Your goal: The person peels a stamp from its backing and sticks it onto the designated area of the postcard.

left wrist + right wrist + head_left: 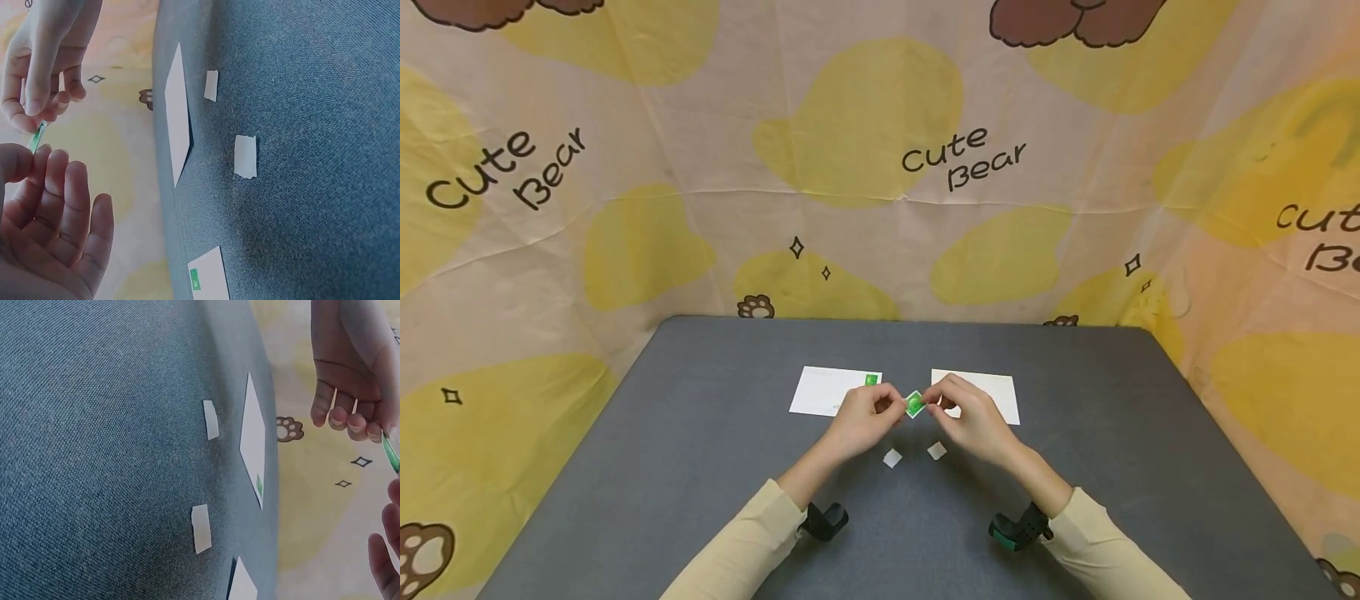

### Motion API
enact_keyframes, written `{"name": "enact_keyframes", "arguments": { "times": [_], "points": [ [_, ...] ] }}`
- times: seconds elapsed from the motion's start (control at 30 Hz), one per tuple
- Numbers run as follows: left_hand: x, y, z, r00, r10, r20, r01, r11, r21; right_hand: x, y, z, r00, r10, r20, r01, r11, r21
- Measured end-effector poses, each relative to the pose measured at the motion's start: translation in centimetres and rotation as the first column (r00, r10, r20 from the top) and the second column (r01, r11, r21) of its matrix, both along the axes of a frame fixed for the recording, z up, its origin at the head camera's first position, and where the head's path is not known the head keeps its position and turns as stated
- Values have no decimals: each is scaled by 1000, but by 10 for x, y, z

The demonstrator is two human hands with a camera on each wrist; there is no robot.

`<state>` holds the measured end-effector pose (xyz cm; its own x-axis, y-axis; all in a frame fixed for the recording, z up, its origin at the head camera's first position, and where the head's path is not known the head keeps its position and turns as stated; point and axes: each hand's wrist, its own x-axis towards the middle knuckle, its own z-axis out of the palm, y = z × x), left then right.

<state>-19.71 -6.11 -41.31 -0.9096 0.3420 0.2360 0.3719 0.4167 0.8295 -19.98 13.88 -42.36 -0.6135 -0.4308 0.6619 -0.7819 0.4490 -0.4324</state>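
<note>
A small green stamp (914, 404) with a white border is raised above the table, between the two hands. My left hand (863, 421) pinches one corner of it between thumb and forefinger. At the opposite corner, the thumb and forefinger of my right hand (976, 423) pinch it too. In the left wrist view the stamp (39, 137) appears nearly edge-on. Behind the left hand lies a white envelope (820, 390) with another green stamp (871, 379) at its top right corner. A second white envelope (1002, 398), partly hidden by the right hand, lies behind that hand.
Two small white paper pieces lie on the grey table (737, 467) nearer the body: a left one (892, 457) and a right one (936, 451). A patterned cloth (865, 125) hangs behind the table and along its sides. Black bands sit on both wrists.
</note>
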Motion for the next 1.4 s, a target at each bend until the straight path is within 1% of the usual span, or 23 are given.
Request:
{"name": "enact_keyframes", "arguments": {
  "times": [0.1,0.2,0.43,0.73,0.97,1.17,1.4],
  "points": [
    [1,0,-1,1000,14,-7,-14,1000,7,0,0,-2,1000,-7,-10,7,1000,-14],
    [1,0,-2,999,29,-17,-29,999,13,1,-1,-2,1000,-31,-2,31,999,-16],
    [2,0,-3,999,40,-29,-39,999,34,4,-2,-2,992,-93,82,95,995,-25],
    [3,1,-5,999,36,-30,-35,999,21,6,-6,-4,978,-95,185,103,994,-29],
    [4,2,-7,999,34,-22,-34,999,-1,6,-6,-4,969,-119,219,133,990,-48],
    [5,5,-10,999,31,-33,-32,999,-15,6,-5,-3,961,-130,244,148,987,-58],
    [7,9,-12,999,7,-38,-8,1000,-21,6,-5,1,953,-136,272,157,986,-58]
  ]
}}
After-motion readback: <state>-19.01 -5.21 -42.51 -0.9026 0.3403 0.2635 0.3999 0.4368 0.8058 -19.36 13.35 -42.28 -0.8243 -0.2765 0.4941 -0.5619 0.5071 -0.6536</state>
